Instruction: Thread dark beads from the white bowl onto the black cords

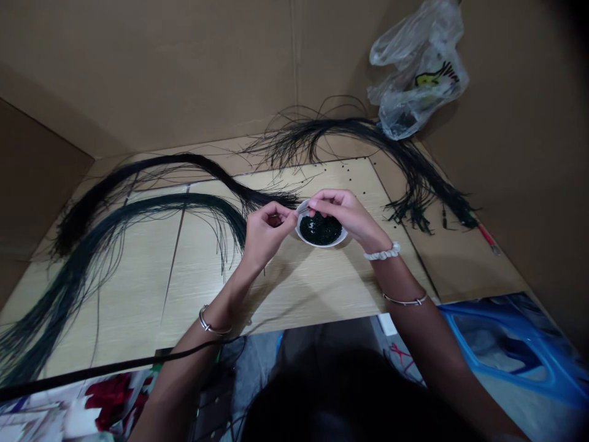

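Observation:
Over a small white bowl point(323, 245) my two hands come close together, fingertips nearly meeting above its left rim. Tiny dark beads point(327, 231) fill much of the bowl. My left hand point(265, 232) is closed in a pinch at the bowl's left side. My right hand point(345, 213) pinches too, thumb against forefinger, just above the beads. Whatever lies between the fingertips is too thin and small to make out. Left of my hand, a bundle of black threads point(184, 159) and a dark green thread bundle point(151, 202) curve across the table.
Another dark thread bundle point(350, 127) with knotted ends lies at the back right, near a red-handled tool point(488, 238). A clear plastic bag point(421, 73) hangs on the cardboard wall point(193, 67). Loose beads dot the table point(202, 264). A blue plastic stool point(559, 362) stands lower right.

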`<action>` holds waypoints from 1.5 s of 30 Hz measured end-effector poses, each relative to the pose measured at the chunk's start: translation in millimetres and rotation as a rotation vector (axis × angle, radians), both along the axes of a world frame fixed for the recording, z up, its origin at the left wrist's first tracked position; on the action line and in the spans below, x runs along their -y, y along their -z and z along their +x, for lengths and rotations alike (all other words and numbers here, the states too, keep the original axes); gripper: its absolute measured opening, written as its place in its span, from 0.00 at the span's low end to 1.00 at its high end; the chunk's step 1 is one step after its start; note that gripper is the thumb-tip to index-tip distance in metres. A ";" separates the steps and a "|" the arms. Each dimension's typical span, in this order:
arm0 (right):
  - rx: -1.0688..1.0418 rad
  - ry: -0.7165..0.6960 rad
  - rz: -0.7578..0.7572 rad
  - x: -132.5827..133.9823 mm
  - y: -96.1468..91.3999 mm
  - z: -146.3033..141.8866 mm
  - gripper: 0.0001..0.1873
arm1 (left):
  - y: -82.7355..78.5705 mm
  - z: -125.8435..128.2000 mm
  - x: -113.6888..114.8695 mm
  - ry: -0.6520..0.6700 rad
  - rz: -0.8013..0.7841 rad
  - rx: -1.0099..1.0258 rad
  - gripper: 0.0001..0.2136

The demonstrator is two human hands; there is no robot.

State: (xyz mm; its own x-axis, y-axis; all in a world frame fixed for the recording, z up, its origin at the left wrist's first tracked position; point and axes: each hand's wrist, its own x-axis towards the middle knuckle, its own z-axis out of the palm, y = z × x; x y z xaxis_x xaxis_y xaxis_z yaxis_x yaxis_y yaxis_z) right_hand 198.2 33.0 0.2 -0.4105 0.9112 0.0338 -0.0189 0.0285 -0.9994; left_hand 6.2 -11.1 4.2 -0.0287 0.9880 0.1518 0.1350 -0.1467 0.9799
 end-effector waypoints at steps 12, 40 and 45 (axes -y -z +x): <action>0.029 -0.058 0.004 0.1 0.7 -0.1 0.20 | -2.8 1.4 2.0 -0.018 0.007 -0.004 0.10; 0.066 -0.038 0.001 5.2 -3.0 -3.5 0.20 | -2.8 6.0 5.5 -0.060 0.031 -0.063 0.10; 0.038 -0.057 -0.006 2.8 -3.2 -0.3 0.21 | -1.7 4.1 4.5 -0.052 0.027 -0.057 0.10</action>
State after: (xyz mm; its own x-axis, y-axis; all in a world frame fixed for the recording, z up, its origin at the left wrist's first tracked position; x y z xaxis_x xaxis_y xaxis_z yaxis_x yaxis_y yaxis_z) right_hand 197.9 30.2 3.3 -0.4626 0.8865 0.0115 0.0174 0.0221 -0.9996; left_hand 10.3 -15.6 5.9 -0.0702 0.9809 0.1817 0.1986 -0.1647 0.9661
